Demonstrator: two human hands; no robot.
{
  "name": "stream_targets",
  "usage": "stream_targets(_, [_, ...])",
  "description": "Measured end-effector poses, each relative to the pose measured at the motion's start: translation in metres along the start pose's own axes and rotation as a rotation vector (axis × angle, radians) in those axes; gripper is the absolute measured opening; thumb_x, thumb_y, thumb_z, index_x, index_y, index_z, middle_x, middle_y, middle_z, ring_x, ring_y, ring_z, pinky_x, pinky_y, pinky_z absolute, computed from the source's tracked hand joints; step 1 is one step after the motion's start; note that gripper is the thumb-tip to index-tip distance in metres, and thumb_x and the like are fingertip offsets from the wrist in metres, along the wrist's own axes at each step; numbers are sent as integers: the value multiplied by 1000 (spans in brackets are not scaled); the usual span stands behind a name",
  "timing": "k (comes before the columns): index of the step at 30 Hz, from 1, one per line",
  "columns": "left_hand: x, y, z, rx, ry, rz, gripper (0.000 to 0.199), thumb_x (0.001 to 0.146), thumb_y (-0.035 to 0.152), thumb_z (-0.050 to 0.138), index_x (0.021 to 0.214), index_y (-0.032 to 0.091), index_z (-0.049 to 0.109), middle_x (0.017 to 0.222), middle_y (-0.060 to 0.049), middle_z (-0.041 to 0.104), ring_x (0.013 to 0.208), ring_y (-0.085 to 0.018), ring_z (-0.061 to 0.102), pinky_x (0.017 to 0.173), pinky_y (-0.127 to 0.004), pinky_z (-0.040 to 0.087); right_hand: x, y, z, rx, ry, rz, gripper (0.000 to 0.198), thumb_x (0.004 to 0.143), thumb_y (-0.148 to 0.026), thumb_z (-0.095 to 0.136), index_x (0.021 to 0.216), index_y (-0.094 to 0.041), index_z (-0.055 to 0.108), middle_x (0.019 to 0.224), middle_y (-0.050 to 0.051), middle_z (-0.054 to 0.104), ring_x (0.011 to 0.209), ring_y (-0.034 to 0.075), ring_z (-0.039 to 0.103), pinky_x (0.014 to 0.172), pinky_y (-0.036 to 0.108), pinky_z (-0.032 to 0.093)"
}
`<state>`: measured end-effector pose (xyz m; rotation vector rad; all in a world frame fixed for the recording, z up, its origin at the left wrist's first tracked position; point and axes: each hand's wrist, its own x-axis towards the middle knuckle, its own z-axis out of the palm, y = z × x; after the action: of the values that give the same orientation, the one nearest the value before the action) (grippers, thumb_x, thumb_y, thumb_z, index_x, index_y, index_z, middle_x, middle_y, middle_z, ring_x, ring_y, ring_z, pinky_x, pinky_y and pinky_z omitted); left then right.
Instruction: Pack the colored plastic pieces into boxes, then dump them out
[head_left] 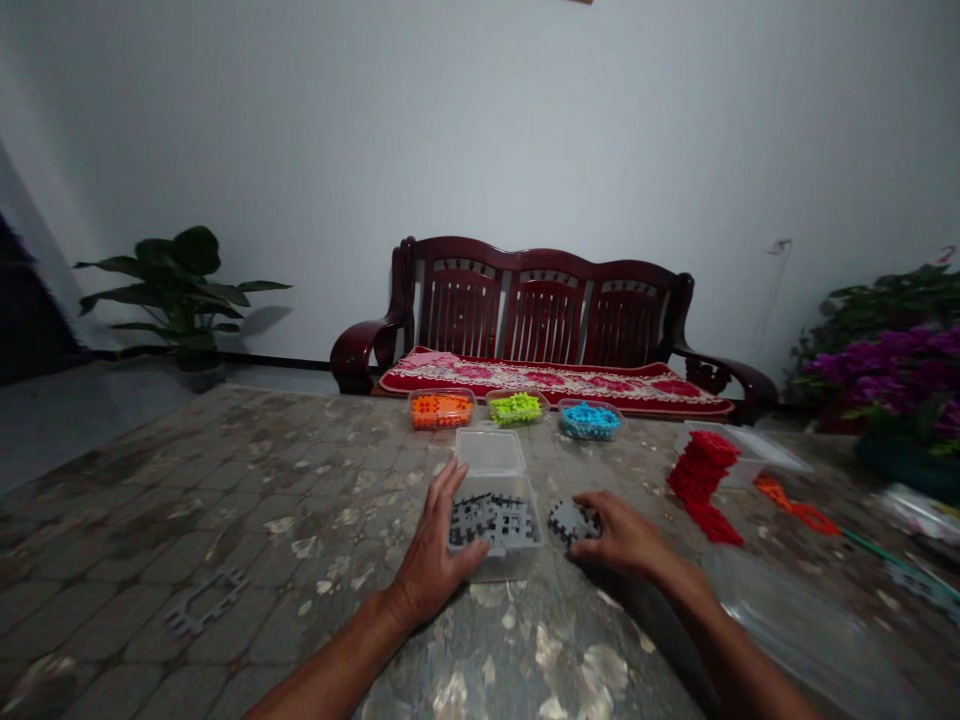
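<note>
Fingers [598,499] of the right hand [628,532] close around the right edge of a gray, toothed piece [568,520], thumb at the near side, just beside a clear box [501,567] on a patterned tabletop [352,540]. Spread wide, the left hand [431,570] lies against the box's left side, its thumb over the front rim; inside are gray pieces [499,520]. Behind the box stand three tubs, holding orange pieces [441,410], yellow-green pieces [516,407] and blue pieces [591,418]. At right, a red stack [701,470] rises near orange links [814,517]; at far left lies a gray frame [184,622]. Beyond the table, a dark wooden sofa [540,310] bears a red floral cover [517,376], between a leafy plant [176,285] and purple flowers [892,365].
</note>
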<state>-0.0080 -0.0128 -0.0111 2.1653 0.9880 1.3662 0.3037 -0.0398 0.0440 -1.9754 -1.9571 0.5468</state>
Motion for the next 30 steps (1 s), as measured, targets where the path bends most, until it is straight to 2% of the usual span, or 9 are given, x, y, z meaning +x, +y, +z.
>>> stream_targets(2, [0,1,0,15,1,2,77,93,51,58,157,27,22,162,-17,23,151,-38,26,120,-61,26,-8,-7,-4,-94,-30,3,80,63,-39,79,137,-17,58,137,15,60,126,34,56,103,43,44])
stream_targets(5, [0,2,0,20,1,2,76,94,52,57,156,26,23,161,-17,23,151,-38,26,120,-61,27,-16,-14,-9,-195,-59,30,83,61,-32,78,139,-17,53,135,16,59,124,34,57,100,41,44])
stream_targets(13, [0,1,-1,15,-2,-1,76,92,46,60,155,26,25,161,-17,24,150,-38,27,120,-63,25,-29,-24,-13,-237,-111,27,61,58,-26,78,116,-18,60,118,13,67,107,32,62,85,36,44])
stream_targets(18, [0,1,0,11,4,-2,75,92,45,60,155,27,25,161,-16,25,150,-38,27,120,-62,26,-33,-33,-10,-324,-126,50,49,65,-12,64,114,-19,59,109,13,71,98,28,67,75,31,40])
stream_targets(21, [-1,1,0,5,0,-15,76,91,47,61,155,27,25,161,-17,24,151,-38,26,120,-62,27,-33,-34,-10,-361,-142,40,45,68,-9,58,112,-17,59,110,15,72,98,28,68,73,30,40])
stream_targets(26, [0,1,0,-15,-13,-34,79,89,45,65,155,25,27,161,-18,25,151,-38,26,121,-63,25,-26,-25,-8,-278,-103,-5,44,73,-11,55,116,-18,59,105,11,74,96,25,68,75,29,41])
stream_targets(28, [0,2,0,-21,-9,-41,80,87,44,66,155,25,28,161,-17,26,151,-38,26,121,-63,25,-22,-19,-7,-224,-81,-6,39,73,-14,56,111,-19,62,95,7,74,88,23,67,72,29,41])
stream_targets(30, [0,2,0,-24,-8,-43,81,87,44,66,156,25,27,161,-17,27,151,-38,26,121,-62,25,-17,-12,-5,-146,-57,-11,28,70,-17,58,97,-20,63,86,4,72,81,21,64,68,29,40])
